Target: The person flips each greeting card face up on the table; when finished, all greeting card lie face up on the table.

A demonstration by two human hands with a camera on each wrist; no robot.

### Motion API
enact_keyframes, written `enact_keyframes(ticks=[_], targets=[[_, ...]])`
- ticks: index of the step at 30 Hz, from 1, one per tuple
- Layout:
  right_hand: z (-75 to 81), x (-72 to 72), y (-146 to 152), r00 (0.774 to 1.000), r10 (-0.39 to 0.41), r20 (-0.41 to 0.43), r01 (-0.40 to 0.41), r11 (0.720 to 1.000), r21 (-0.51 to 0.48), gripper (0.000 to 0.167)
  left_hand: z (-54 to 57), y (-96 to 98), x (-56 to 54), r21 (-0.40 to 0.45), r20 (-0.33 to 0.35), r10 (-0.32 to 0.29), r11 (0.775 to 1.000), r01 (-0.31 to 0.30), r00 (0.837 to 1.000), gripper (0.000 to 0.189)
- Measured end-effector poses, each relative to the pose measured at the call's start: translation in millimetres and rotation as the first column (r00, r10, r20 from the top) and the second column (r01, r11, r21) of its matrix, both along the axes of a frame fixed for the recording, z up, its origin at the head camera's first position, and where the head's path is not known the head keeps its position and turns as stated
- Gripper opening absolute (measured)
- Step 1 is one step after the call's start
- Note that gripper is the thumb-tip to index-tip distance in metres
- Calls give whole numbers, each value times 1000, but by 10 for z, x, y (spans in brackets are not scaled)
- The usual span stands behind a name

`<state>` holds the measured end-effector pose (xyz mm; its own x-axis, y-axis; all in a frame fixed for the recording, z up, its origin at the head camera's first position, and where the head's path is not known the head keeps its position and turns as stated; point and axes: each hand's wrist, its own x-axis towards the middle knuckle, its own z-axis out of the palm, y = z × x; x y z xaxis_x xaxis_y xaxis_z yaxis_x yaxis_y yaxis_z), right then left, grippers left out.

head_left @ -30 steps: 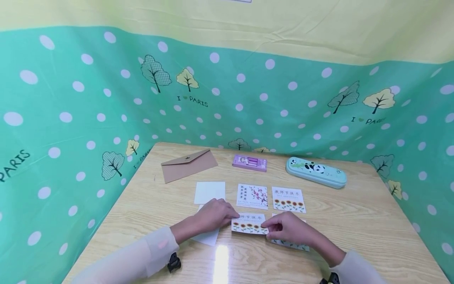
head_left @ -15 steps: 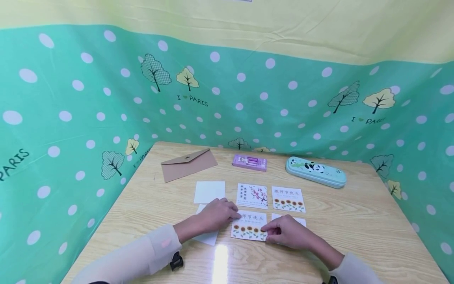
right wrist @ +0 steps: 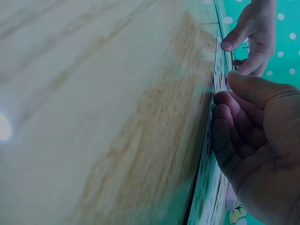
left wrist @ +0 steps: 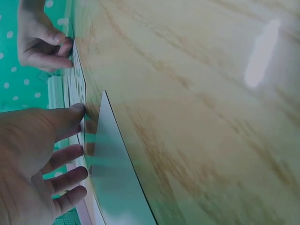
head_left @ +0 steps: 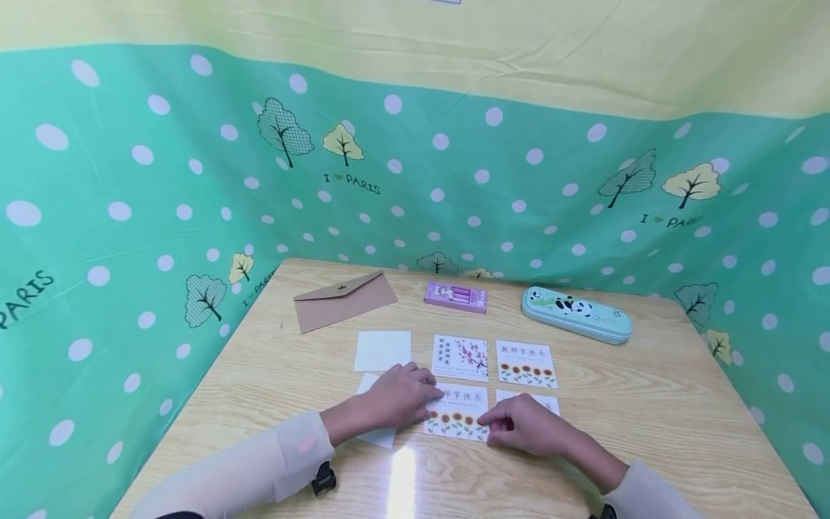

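A white card (head_left: 457, 425) with sunflowers and Chinese characters lies on the wooden table between both hands. My left hand (head_left: 402, 395) touches its left side; the left wrist view shows that thumb at the card's edge and the other fingers (left wrist: 70, 177) extended and spread. At the card's right edge, the thumb and index finger of my right hand (head_left: 528, 425) hold its lower corner, the other fingers curled in. Under my left hand, a blank white card (head_left: 379, 437) is partly covered. My right hand partly hides another card (head_left: 534, 400) with characters.
Behind the hands lie a blank card (head_left: 382, 351), a plum-blossom card (head_left: 460, 357) and another sunflower card (head_left: 527, 364). Farther back are a brown envelope (head_left: 346, 303), a purple box (head_left: 456, 297) and a panda pencil case (head_left: 576, 314). A dotted cloth (head_left: 415, 202) hangs behind the table.
The sunflower card between the hands was tilted up a second ago and now lies flat. My right hand has lowered with it; the left has shifted slightly right.
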<state>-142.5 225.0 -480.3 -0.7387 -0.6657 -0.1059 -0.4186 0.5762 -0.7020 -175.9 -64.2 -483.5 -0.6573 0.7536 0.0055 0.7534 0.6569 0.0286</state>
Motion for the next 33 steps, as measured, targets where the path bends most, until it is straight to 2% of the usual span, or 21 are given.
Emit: enact_keyframes(ticks=[7,14,18,22,28,33], targets=[[21,-23,-13,1000,20,-10,-20,1000,19,28,39,8,2,-6,19,14,1000,-14,1000,40],[215,-134,-96,999,-33,0,33,999,32,28,95,-64,-49,41,-1,18,999,-18,1000,36],[298,-271,-210,997,-55,-46,57,997,42,29,154,-194,-117,97,19,82,992,-83,996,34],[305,-453,-360,994,-68,-88,71,997,36,28,190,-323,-207,149,53,149,977,-155,987,34],[240,-715,-634,992,-106,-69,106,994,-3,29,226,-514,-350,183,62,206,959,-214,977,32],[219,-896,-872,989,-126,-78,125,992,-16,33,245,-748,-425,190,67,251,947,-259,966,31]])
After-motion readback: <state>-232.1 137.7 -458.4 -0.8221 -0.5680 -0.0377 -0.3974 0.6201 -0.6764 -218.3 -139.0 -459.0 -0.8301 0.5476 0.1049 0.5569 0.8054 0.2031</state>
